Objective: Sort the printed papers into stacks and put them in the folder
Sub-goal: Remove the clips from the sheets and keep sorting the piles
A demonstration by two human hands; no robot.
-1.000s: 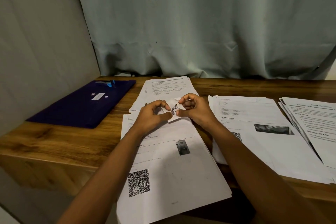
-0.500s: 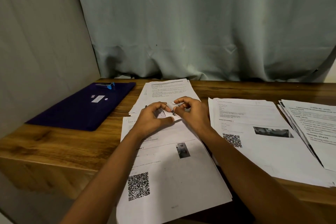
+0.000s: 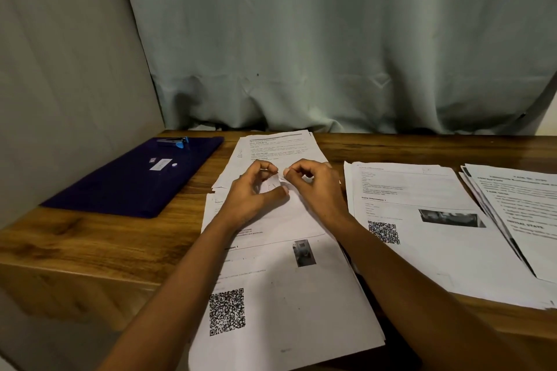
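The near paper stack [image 3: 289, 289], printed with a QR code and a small photo, lies in front of me and overhangs the table's front edge. Its top sheet's far corner [image 3: 272, 184] is folded up. My left hand [image 3: 251, 199] holds that corner between curled index finger and thumb. My right hand [image 3: 316, 190] pinches the same corner from the right. A second stack [image 3: 280, 146] lies just behind the hands. A third stack [image 3: 428, 238] with QR code and photo lies to the right, and another stack [image 3: 521, 214] at far right. The dark blue folder [image 3: 120, 187] lies shut at the left.
A small grey and blue stapler [image 3: 174, 141] sits on the folder's far end. The wooden table [image 3: 99, 241] meets a wall on the left and a pale curtain [image 3: 331, 54] behind. Bare wood shows between the folder and the papers.
The folded corner with its scribble stood raised between my fingers; now it lies lower and flatter. My hands closed together, then drew slightly apart. The view shifted a little.
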